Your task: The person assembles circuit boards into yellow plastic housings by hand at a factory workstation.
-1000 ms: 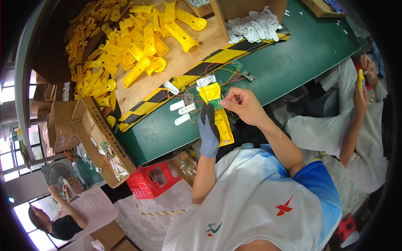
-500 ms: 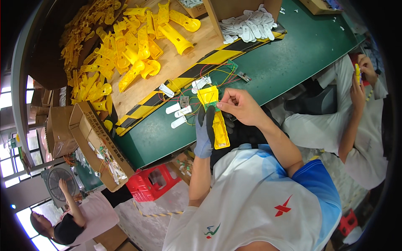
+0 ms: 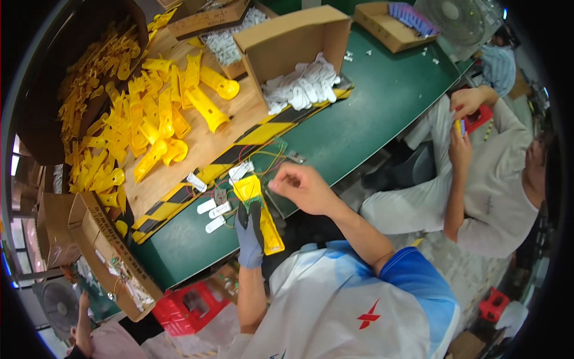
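My left hand [image 3: 250, 238], in a grey-blue glove with dark fingers, grips a long yellow plastic housing [image 3: 272, 230] by its side. A small green circuit board [image 3: 252, 201] lies on the housing under the gloved fingertips. Just right of the board, my bare right hand [image 3: 306, 188] hovers with its fingers curled and thumb and forefinger pinched; whatever they hold is too small to make out. Red and yellow wires run from the housing to small white plastic pieces [image 3: 219, 209], a small metal part [image 3: 220, 196] and another metal part [image 3: 296, 157] on the green table.
Yellow housings [image 3: 158, 119] are heaped on a wooden board beyond a black-and-yellow striped edge [image 3: 263, 131]. A carton [image 3: 287, 48] holds white pieces [image 3: 305, 84]. At left stands a box of wired parts [image 3: 113, 263], near a red stool [image 3: 188, 308]. A co-worker [image 3: 496, 173] sits at right.
My right hand has drawn back from the circuit board to the right. The left hand still grips the housing. The whole view has shifted, bringing more of the table's far end into sight.
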Demonstrator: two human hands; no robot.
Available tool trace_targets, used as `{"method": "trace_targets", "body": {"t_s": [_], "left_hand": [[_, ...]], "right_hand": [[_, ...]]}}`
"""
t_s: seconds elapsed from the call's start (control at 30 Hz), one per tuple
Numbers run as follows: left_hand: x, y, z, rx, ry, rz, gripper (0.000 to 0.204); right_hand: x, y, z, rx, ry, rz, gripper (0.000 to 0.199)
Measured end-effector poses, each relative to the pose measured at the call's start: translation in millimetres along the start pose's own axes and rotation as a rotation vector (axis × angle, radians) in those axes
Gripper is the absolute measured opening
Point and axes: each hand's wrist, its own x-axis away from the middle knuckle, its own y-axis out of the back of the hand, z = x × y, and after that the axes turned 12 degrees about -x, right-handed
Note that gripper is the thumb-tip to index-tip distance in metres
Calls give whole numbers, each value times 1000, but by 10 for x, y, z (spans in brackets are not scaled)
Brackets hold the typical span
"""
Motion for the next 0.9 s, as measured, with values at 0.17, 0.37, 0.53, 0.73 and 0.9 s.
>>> {"method": "trace_targets", "body": {"t_s": [0.17, 0.37, 0.53, 0.73, 0.9], "left_hand": [[54, 8, -118, 29, 6, 99, 29], [-25, 18, 14, 110, -38, 159, 43], [-16, 29, 35, 148, -75, 161, 41], [-28, -18, -15, 207, -40, 159, 34], [-24, -51, 4, 262, -65, 155, 31]], "right_hand": [[-371, 757, 581, 550, 365, -635, 17], [-655, 1485, 439, 1035, 292, -731, 20], [-619, 1489, 345, 887, 297, -724, 21], [-305, 1127, 203, 590, 369, -768, 24], [120, 767, 26, 283, 246, -565, 20]]}}
